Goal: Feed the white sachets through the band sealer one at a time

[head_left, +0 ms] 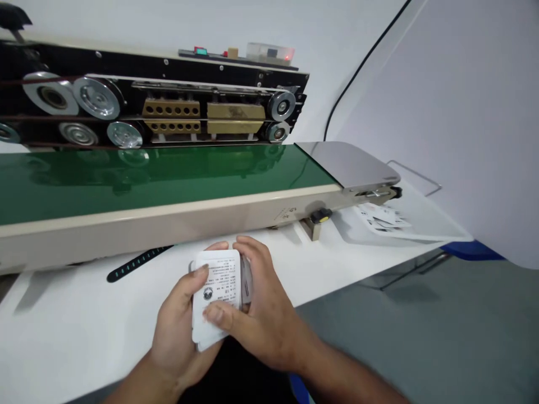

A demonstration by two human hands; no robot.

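Both my hands are closed around a stack of white printed cards (219,286) with rounded corners, held above the table's front edge. My left hand (179,325) grips the stack's left side, its thumb resting near the top of the front card. From the right, my right hand (269,308) wraps the other side and presses its thumb on the lower part of the front card. Small dark text and a round black emblem show on that card. The cards behind are slightly out of line, and the fingers beneath are mostly hidden.
A belt machine with a green conveyor (189,179) and metal pulleys (96,98) spans the back. A black strap (138,264) lies on the white table (84,314). At right, a translucent tray (438,224) holds loose printed cards (383,216). A black knob (320,216) juts from the conveyor's side.
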